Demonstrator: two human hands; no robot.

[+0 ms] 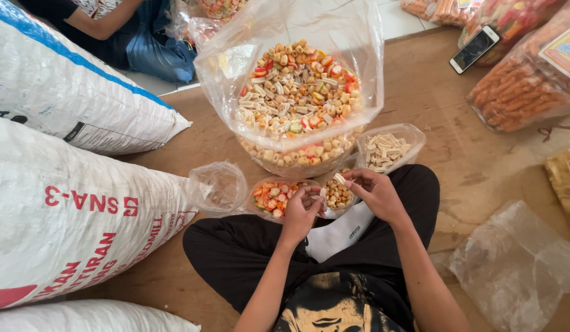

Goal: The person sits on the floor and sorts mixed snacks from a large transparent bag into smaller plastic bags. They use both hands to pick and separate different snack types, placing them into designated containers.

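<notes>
The person sits cross-legged on the floor [457, 184] with both hands over a row of small bags. The left hand [302, 212] is curled, fingertips pinched on a small pale piece just above the red-snack bag [274, 198]. The right hand [374, 192] is also closed, gripping a pale tube snack [339, 179] between thumb and forefinger over the round-snack bag [338, 195]. To the right and a little farther lies the tube bag [386, 150], open and leaning. Just beyond all three stands the big mixed bag [297, 92], its plastic mouth spread wide and heaped full. An empty small bag [217, 186] sits to the left, against a white sack [70, 227].

The risks look modest but real. The small bags are soft, open and crowded against the knees and the white sock [343, 232]; a shifted leg or a brushing wrist could likely tip one and mix or spill the sorted pieces. A loosely pinched piece could drop into the wrong bag, since the openings touch. The big bag's slack wall may slump and spill onto the small ones.
</notes>
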